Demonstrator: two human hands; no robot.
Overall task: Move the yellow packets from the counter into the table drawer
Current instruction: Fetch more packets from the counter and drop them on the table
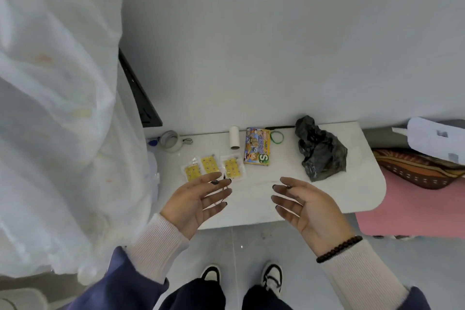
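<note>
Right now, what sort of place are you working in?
Probably a bedroom or small living space: a white tabletop against a plain wall, sheer white curtain beside it, pink bedding alongside.

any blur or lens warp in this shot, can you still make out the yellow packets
Head view: soft, even light, no glare; wide-angle warp bends the table edge. Three yellow packets are visible but their print is too soft to read; left hand and right hand are slightly blurred.

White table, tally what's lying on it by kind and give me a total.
Yellow packets: 3
Cardboard tube: 1
Colourful cartoon box: 1
Green wristband: 1
Black plastic bag: 1
Grey tape roll: 1
Total: 8, all lying untouched on the white table.
</note>
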